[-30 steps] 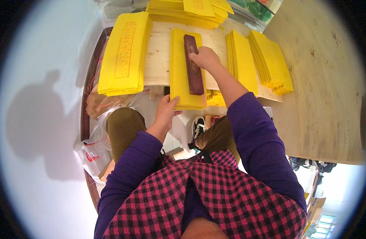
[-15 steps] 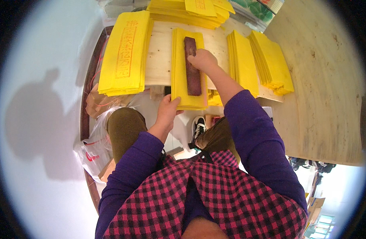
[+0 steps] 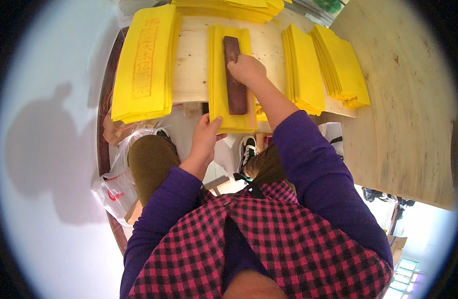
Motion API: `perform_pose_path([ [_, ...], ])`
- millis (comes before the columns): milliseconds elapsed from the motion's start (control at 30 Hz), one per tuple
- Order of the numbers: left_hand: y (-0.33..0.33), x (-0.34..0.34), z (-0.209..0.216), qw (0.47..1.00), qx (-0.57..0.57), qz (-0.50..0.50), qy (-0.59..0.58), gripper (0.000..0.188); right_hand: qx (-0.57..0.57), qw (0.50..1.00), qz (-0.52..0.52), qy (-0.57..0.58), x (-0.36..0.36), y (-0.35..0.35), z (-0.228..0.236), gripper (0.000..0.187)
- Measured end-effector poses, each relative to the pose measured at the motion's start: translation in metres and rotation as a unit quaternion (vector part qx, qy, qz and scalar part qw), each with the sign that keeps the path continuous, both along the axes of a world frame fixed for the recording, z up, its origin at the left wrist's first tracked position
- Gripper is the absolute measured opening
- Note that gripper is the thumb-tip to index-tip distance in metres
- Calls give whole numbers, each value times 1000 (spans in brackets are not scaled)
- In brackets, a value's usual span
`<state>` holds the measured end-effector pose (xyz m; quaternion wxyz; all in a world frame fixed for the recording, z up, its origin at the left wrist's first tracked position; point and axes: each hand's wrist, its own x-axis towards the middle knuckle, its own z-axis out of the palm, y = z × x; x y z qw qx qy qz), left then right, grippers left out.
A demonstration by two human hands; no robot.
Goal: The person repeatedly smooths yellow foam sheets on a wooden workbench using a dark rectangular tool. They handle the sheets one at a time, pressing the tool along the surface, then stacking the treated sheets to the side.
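Note:
A narrow stack of yellow paper sheets (image 3: 216, 84) lies in front of me, its near end jutting past the table edge. On top rests a long, dark reddish-brown wooden stamp block (image 3: 237, 99), laid lengthwise along the stack. My right hand (image 3: 247, 70) is closed round the block's middle, from its right side. At the stack's near left corner, my left hand (image 3: 207, 135) pinches the sheets, thumb on top and fingers underneath. The block's underside is hidden.
Left of it stands a taller yellow paper stack (image 3: 157, 60) with red printing. Two more stacks (image 3: 302, 70) (image 3: 341, 65) lie to the right, others (image 3: 229, 11) at the back. A wooden panel (image 3: 393, 99) rises at right; a plastic bag (image 3: 117, 192) hangs by the left wall.
The whole view has shifted slightly, so the stacks sit higher and more to the left in the picture. Both hands keep their holds, and the block stays on the stack.

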<state>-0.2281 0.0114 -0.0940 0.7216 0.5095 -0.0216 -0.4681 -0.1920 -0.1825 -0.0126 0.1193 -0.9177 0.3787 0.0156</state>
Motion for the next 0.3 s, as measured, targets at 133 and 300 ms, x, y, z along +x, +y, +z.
perform_pose_path([
  [133,0,0,4,1000,-17,8,5,27,-25,1000,-4,2,0,1,0,41],
  [300,3,-1,6,1000,-8,5,-18,28,4,1000,17,-26,-6,-13,2,42],
])
